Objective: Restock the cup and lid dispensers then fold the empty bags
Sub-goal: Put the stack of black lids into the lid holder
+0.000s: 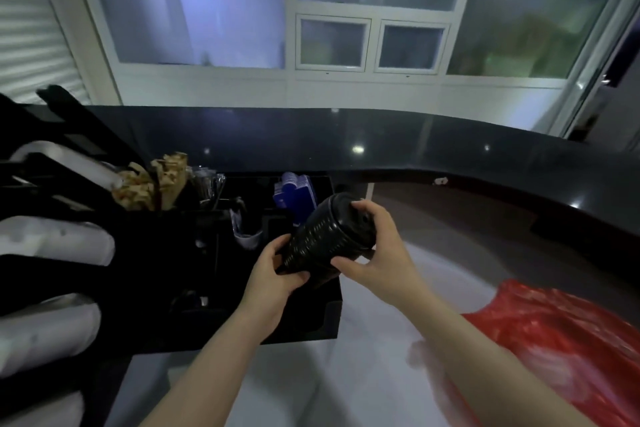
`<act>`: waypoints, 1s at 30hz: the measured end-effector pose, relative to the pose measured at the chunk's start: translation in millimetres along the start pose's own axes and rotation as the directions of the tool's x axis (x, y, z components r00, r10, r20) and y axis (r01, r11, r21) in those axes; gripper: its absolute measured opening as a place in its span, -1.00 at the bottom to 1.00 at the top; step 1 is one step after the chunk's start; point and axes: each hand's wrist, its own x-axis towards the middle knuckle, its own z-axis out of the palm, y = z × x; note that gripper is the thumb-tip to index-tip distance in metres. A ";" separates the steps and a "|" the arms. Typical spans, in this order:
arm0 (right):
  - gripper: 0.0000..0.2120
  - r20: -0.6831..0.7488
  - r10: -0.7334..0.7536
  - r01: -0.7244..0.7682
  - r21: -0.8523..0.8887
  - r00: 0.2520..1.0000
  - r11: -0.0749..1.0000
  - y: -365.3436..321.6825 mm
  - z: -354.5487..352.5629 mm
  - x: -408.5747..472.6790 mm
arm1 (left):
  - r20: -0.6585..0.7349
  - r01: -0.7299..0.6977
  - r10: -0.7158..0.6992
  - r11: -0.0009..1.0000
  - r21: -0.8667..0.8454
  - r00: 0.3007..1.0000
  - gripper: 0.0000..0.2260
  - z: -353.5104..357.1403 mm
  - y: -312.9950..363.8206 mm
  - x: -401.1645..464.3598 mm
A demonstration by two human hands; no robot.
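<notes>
Head view: both hands (277, 274) (377, 253) around lid stack (325, 236)

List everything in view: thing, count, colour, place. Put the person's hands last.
Stack of lids: one stack, black, held over the organizer, tilted.
Organizer: one, black, on the counter, left of centre.
Blue packets: a bunch, blue, upright in a rear compartment.
Brown packets: a bunch, tan, upright at the rear left.
Cup stacks: at least three, white, lying in the dispenser at far left.
Plastic bag: one, red, crumpled on the counter at right.
Bar ledge: one, black, glossy, behind.
Left hand: grips the stack's lower end.
Right hand: grips its upper end.
</notes>
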 end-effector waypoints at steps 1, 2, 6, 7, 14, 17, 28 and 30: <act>-0.23 0.008 0.008 -0.008 -0.006 1.000 1.000 3.9 2.9 0.7 | -0.004 0.010 -0.010 1.000 -0.005 1.000 -0.37 -1.1 -3.4 1.3; -0.22 0.012 0.009 -0.008 -0.025 1.000 1.000 7.7 5.6 1.1 | -0.006 0.017 -0.017 1.000 -0.002 1.000 -0.37 -1.6 -6.4 2.3; -0.20 0.027 0.005 -0.003 -0.076 1.000 0.997 18.6 14.3 2.6 | -0.012 0.004 -0.002 0.987 0.161 1.000 -0.36 -2.3 -12.9 4.9; -0.20 0.029 0.005 -0.002 -0.078 1.000 0.997 20.8 15.7 2.5 | -0.008 -0.010 0.012 0.974 0.225 1.000 -0.36 -2.7 -13.0 5.7; -0.21 0.016 -0.001 0.003 -0.079 1.000 0.997 25.5 24.4 4.2 | -0.050 -0.034 0.061 0.905 0.425 0.997 -0.37 -6.9 -20.5 11.5; -0.20 0.013 -0.028 0.029 -0.084 1.000 0.996 24.6 28.2 1.3 | -0.087 -0.010 0.069 0.836 0.548 0.994 -0.38 -10.6 -28.8 12.2; -0.16 0.078 -0.064 0.076 -0.155 0.995 0.985 19.9 40.0 -4.4 | -0.084 -0.105 0.292 0.575 0.812 0.953 -0.34 -6.3 -47.7 3.7; -0.17 0.066 -0.074 0.084 -0.166 0.995 0.983 21.0 41.4 -6.0 | -0.087 -0.111 0.292 0.598 0.794 0.953 -0.29 -4.2 -48.2 2.3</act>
